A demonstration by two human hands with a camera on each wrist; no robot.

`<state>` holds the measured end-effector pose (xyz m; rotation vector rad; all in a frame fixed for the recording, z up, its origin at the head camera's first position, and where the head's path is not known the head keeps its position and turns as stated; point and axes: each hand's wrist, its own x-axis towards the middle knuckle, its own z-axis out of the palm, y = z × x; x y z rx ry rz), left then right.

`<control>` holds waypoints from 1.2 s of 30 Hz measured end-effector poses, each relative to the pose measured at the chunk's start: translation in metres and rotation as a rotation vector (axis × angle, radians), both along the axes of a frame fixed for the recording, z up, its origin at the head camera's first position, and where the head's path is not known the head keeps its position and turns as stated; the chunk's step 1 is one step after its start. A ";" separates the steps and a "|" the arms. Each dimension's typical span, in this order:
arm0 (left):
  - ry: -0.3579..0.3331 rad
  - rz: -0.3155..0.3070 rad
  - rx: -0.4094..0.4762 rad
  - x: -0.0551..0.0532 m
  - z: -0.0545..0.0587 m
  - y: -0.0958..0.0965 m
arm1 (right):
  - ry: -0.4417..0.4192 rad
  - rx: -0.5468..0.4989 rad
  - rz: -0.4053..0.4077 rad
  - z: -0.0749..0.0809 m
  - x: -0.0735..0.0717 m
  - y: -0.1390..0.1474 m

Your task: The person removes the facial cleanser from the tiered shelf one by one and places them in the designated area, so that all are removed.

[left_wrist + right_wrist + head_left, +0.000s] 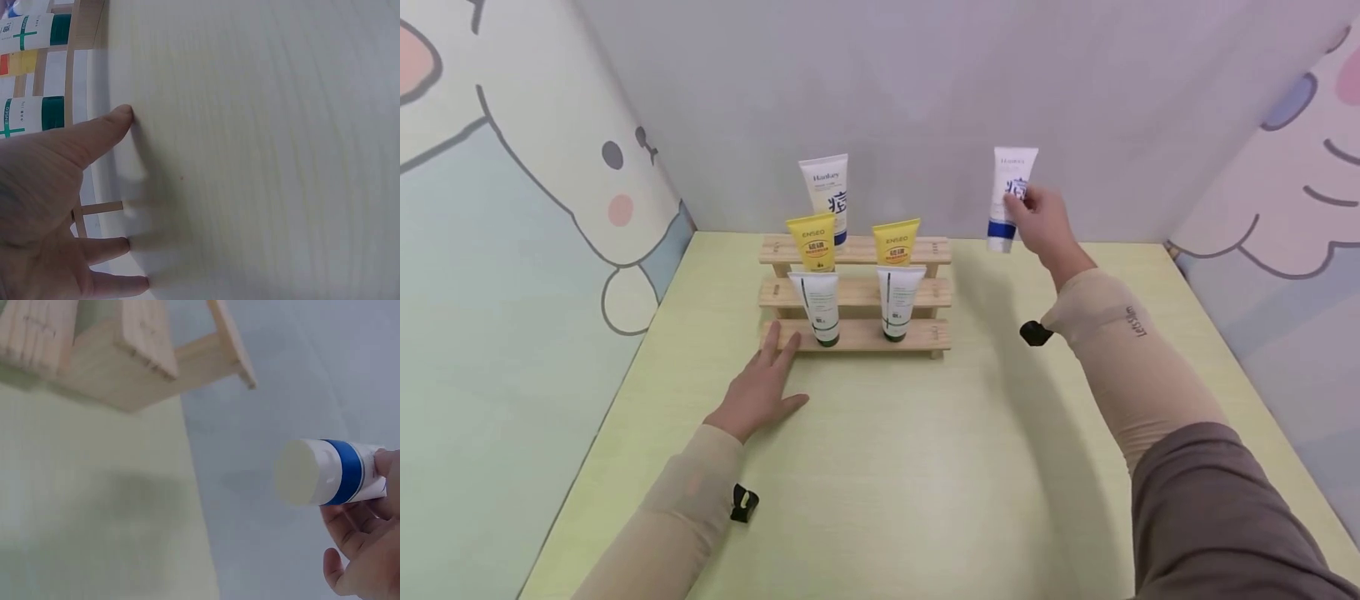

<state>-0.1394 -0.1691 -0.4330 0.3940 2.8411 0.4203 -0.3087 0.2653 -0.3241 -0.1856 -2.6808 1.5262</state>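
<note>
Head view: right hand [1045, 221] pinches smooth, flat-ended white-and-blue tube [1002, 187] at 2 o'clock of grained three-step wooden rack [857, 333]. Left hand [756, 392] at 8, fingers spread, grips nothing. Front green-capped tubes [820, 304] partly block yellow tubes [812, 242].

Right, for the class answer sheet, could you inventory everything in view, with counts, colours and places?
Back wall: 1, grey-lilac, behind the table.
Side walls: 2, pale with cartoon drawings, left and right.
Table: 1, pale yellow-green, under the three-tier rack.
Three-tier rack: 1, light wood, towards the back wall.
Hankey tubes: 2, white with blue; top tier left, and held right of the rack.
Yellow ENSEO tubes: 2, yellow, behind the white ENSEO tubes.
White ENSEO tubes: 2, white with green caps, bottom tier.
Forearm sleeves: 2, beige, both arms.
Upper sleeve: 1, dark grey-brown, right arm.
Left grip: 1, bare, at the rack's lower left end.
Right grip: 1, bare, pinching a Hankey tube.
</note>
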 end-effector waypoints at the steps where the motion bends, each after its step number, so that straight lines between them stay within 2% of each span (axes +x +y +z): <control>1: 0.000 0.001 -0.003 0.000 0.000 0.000 | -0.052 0.043 0.005 -0.007 -0.001 0.005; 5: 0.002 0.002 -0.014 -0.002 -0.002 0.000 | -0.226 0.176 0.017 -0.042 -0.002 0.018; 9: -0.001 0.001 -0.018 -0.002 -0.003 0.001 | -0.336 0.257 -0.011 -0.070 0.000 0.026; 14: -0.006 -0.003 -0.017 0.000 -0.002 0.003 | -0.429 0.285 -0.043 -0.089 0.003 0.030; 18: -0.003 -0.006 -0.015 0.000 -0.002 0.005 | -0.445 0.292 -0.066 -0.095 0.004 0.031; 26: 0.003 -0.007 -0.015 0.001 0.002 0.006 | -0.413 0.463 -0.111 -0.091 0.013 0.030; 29: -0.001 -0.007 -0.011 0.000 0.002 0.007 | -0.409 0.514 -0.092 -0.083 0.018 0.031; 32: -0.009 -0.003 -0.009 0.000 0.001 0.008 | -0.355 0.534 -0.082 -0.069 0.019 0.032; 34: -0.012 -0.002 -0.011 -0.001 0.000 0.009 | -0.284 0.488 -0.089 -0.053 0.017 0.029; 36: -0.012 0.000 -0.012 0.000 -0.001 0.008 | -0.182 0.399 -0.097 -0.032 0.013 0.021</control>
